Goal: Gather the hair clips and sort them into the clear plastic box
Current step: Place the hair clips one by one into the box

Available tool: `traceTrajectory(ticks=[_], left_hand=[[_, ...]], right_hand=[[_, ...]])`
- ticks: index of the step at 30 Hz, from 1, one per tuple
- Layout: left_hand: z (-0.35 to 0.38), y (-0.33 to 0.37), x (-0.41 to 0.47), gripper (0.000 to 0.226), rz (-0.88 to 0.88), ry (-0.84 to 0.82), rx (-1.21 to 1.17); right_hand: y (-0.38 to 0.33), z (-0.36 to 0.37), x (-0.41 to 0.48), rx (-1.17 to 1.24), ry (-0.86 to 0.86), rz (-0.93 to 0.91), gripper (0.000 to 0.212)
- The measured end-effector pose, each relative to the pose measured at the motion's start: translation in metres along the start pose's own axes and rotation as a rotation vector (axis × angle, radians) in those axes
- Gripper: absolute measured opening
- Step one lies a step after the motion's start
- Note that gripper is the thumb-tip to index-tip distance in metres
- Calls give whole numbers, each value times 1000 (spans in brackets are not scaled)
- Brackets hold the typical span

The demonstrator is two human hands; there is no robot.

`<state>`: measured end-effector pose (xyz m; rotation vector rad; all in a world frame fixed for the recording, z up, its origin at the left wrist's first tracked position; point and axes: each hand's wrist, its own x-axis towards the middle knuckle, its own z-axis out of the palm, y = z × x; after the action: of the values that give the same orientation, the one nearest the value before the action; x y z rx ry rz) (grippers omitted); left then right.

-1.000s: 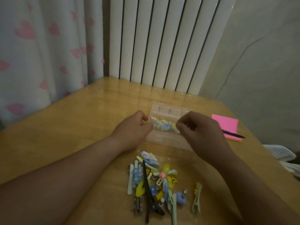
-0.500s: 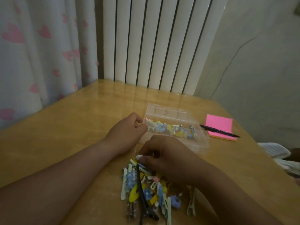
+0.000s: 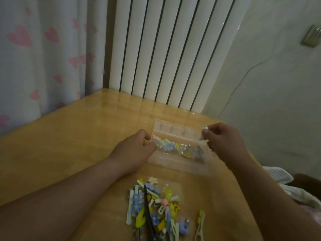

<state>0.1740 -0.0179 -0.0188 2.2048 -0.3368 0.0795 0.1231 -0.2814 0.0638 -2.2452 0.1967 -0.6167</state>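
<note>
A clear plastic box (image 3: 178,164) lies open on the wooden table, with a row of small blue, yellow and white hair clips (image 3: 178,147) inside it. My left hand (image 3: 135,150) pinches the box's left edge. My right hand (image 3: 224,143) hovers over the box's right end, its fingertips closed on a small pale hair clip (image 3: 203,134). A pile of loose coloured hair clips (image 3: 156,207) lies on the table nearer to me, with a long black clip (image 3: 149,214) across it and a pale green clip (image 3: 199,225) apart at the right.
The wooden table (image 3: 69,145) stands in a corner, against a white ribbed radiator (image 3: 165,49) and a curtain with pink hearts (image 3: 38,49). White fabric (image 3: 281,178) lies past the table's right edge.
My right hand went down to the pile, picked up a small pale clip, and has come back up over the box's right end. My left hand stayed on the box.
</note>
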Motion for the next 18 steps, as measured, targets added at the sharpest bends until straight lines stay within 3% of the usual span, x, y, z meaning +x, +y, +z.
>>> traceTrajectory(ticks=[7, 18], left_hand=[[0, -2, -2, 33, 0, -16, 2], [-1, 0, -2, 38, 1, -15, 6]], right_hand=[[19, 18, 36, -351, -114, 74, 7], [15, 30, 39, -549, -211, 50, 10]])
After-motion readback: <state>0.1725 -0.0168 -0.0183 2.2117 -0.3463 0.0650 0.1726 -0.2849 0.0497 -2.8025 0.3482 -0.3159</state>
